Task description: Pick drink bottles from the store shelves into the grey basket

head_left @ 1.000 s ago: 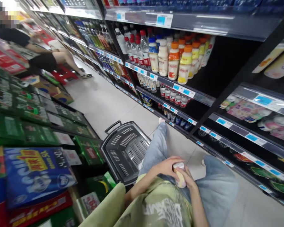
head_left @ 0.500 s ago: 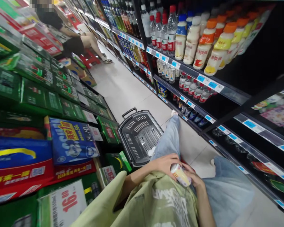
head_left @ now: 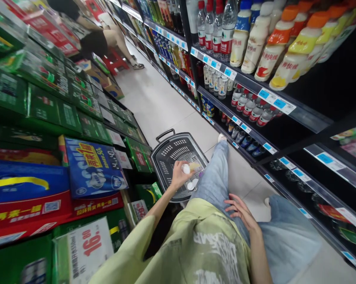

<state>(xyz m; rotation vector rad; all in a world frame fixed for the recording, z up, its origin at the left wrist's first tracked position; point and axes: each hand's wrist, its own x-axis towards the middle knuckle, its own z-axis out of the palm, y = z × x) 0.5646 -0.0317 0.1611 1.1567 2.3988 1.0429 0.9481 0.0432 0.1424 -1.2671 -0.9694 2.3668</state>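
My left hand is closed around a small white-capped bottle with a pale yellow body, held over the grey shopping basket. Its cap points back toward me. Inside the basket, close below that hand, show white round tops; what they belong to is partly hidden by my leg. My right hand hovers near my right thigh with its fingers apart and nothing in them. The basket stands on the floor beside my leg, its handle folded out at the far end.
Stacked green drink cases and a blue case line the left side. On the right, a dark shelf carries bottles and price tags. Farther down the aisle a person sits on a red stool.
The bottle has gone from my lap, where both hands held it, forward and left over the basket in my left hand. My right hand has let go and opened.
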